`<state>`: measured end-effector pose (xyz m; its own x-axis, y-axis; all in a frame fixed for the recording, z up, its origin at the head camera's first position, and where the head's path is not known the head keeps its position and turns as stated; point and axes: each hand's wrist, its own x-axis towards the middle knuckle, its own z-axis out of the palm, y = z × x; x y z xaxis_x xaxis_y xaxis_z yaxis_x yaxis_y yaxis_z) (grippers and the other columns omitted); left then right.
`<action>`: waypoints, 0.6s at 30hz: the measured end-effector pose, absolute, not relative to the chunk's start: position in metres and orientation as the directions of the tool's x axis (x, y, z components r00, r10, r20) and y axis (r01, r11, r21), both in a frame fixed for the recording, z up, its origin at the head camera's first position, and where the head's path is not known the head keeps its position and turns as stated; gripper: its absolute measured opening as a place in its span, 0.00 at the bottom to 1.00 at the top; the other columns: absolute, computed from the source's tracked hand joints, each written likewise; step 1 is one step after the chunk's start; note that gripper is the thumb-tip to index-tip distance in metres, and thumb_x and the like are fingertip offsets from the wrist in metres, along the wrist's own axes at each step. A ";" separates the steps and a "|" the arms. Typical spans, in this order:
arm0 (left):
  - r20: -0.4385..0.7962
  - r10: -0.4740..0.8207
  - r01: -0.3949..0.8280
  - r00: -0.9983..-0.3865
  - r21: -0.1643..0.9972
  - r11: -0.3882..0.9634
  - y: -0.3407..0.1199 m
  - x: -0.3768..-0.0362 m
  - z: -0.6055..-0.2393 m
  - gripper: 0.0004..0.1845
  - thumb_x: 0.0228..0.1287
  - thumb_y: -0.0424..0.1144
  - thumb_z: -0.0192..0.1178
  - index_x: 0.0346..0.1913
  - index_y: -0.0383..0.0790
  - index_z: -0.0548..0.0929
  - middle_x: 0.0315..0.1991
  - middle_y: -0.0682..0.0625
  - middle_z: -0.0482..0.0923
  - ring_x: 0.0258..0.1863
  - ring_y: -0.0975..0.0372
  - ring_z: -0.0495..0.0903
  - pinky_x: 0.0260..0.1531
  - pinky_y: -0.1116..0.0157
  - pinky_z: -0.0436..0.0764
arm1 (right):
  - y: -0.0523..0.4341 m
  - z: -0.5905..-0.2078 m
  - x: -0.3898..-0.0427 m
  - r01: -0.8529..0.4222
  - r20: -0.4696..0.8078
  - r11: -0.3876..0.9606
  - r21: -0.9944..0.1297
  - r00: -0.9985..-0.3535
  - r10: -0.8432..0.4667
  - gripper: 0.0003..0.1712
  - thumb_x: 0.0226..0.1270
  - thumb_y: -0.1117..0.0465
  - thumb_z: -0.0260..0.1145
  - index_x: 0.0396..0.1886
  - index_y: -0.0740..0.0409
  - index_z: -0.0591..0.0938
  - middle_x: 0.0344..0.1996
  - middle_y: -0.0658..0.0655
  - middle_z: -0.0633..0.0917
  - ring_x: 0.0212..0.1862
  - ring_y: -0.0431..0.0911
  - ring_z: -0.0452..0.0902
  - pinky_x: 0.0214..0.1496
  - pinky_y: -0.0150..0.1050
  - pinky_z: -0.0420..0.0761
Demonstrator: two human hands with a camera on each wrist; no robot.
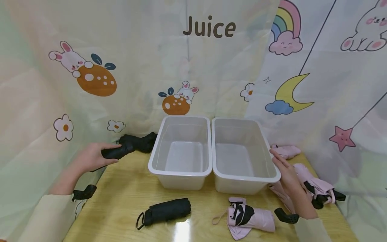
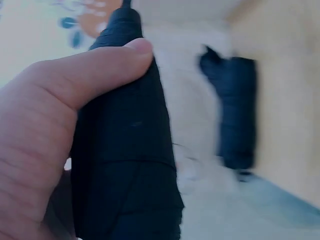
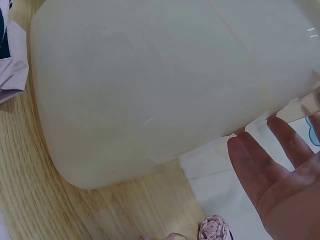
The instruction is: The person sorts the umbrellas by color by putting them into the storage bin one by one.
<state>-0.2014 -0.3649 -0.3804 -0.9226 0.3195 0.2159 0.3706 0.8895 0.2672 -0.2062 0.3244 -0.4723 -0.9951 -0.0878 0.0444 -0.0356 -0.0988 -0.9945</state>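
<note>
My left hand (image 1: 92, 157) grips a black folded umbrella (image 2: 125, 130) above the left side of the table, its thumb lying along the dark fabric. Just behind it, by the left bin, lies another black folded umbrella (image 1: 145, 142), also in the left wrist view. My right hand (image 1: 288, 174) has its fingers extended against the outer right side of the right white bin (image 1: 246, 183); in the right wrist view the fingertips (image 3: 237, 145) meet the bin's edge. Beside it stands the left white bin (image 1: 181, 181). Both bins hold nothing.
A black folded umbrella (image 1: 167, 211) lies at the front. Right of it is a pink folded umbrella (image 1: 260, 218) with a black pattern. More pink umbrellas (image 1: 314, 181) lie behind and beside my right hand. A printed curtain (image 1: 136, 67) hangs behind the wooden table (image 1: 121, 198).
</note>
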 end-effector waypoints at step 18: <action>0.094 0.401 0.412 -0.911 0.228 0.882 -0.257 -0.266 -0.295 0.31 0.47 0.55 0.76 0.58 0.57 0.83 0.38 0.50 0.85 0.30 0.59 0.74 0.27 0.62 0.72 | 0.323 -0.471 -0.205 -0.015 0.017 -0.073 -0.997 -0.999 -0.027 0.33 0.76 0.52 0.55 0.76 0.52 0.59 0.66 0.42 0.68 0.52 0.30 0.74 0.46 0.30 0.79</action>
<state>-0.2658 -0.2567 -0.2947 -0.9111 0.4013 0.0944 0.4121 0.8821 0.2281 -0.2049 0.3226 -0.4711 -0.9995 -0.0268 0.0171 -0.0151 -0.0733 -0.9972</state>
